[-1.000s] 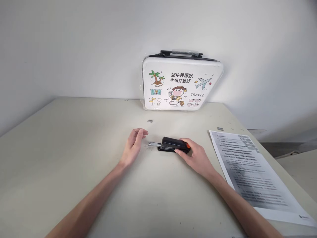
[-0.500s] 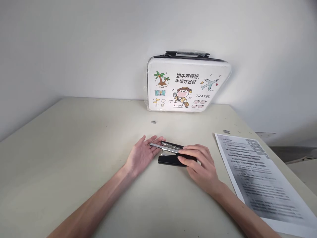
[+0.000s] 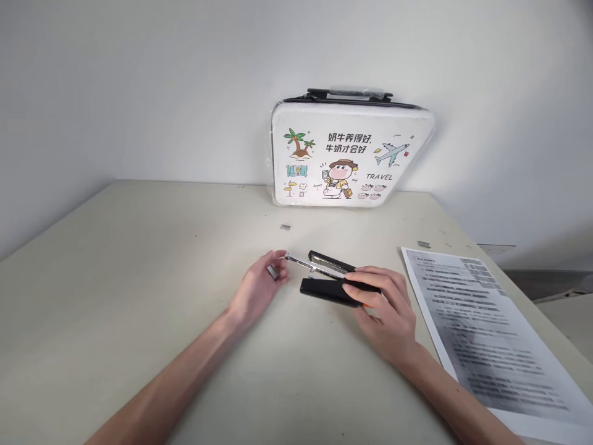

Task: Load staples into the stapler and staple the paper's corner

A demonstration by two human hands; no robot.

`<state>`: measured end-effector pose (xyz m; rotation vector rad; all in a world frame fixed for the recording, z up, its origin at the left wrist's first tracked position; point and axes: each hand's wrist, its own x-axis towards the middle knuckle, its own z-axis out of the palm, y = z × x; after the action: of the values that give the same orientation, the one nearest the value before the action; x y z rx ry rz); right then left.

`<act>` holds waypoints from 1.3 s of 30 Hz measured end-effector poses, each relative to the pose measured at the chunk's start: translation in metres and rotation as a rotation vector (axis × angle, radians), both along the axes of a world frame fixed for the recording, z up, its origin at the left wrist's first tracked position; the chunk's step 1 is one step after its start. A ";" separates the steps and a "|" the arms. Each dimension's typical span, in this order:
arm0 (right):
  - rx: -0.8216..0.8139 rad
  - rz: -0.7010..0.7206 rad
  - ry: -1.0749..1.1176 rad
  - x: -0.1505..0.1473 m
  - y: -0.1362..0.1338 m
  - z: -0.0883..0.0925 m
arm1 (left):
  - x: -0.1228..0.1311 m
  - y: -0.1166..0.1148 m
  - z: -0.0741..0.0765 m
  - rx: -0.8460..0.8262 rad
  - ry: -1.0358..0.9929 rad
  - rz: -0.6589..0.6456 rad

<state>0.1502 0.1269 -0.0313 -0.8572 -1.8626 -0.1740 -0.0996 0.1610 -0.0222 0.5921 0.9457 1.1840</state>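
In my right hand (image 3: 389,306) is a black stapler (image 3: 328,292), gripped around its rear end above the table. It is spread apart, with its metal magazine (image 3: 311,264) lifted away from the black base and pointing left. My left hand (image 3: 257,284) is turned palm up with its fingers curled. A short strip of staples (image 3: 272,272) rests in it, against the curled fingers. The thumb and fingertip area is at the magazine's front tip; whether they touch it I cannot tell.
A white cartoon-printed case (image 3: 345,154) with a black handle stands against the wall. Two more staple strips lie on the table (image 3: 139,321): one grey strip (image 3: 285,227) before the case, another strip (image 3: 424,244) near the printed sheet (image 3: 491,334) at right.
My left hand's fingers have curled from flat, and a staple strip now shows in them. My right hand has shifted the stapler slightly right, away from the left palm.
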 end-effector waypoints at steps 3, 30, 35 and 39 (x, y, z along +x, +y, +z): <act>-0.025 -0.035 0.032 0.001 0.001 0.001 | -0.004 -0.006 0.002 0.125 0.341 0.023; -0.637 -0.098 0.239 -0.003 0.020 -0.013 | -0.047 0.012 0.001 0.196 -0.122 0.125; -0.861 -0.007 0.237 -0.030 0.047 -0.006 | -0.039 0.004 -0.001 0.251 -0.091 0.019; -0.870 0.064 0.215 -0.060 0.074 -0.005 | -0.042 0.004 0.001 0.211 -0.146 0.024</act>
<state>0.0898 0.2007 -0.0364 -1.3217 -1.7383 0.7945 -0.1412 0.1648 -0.0213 0.6530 0.7111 1.3403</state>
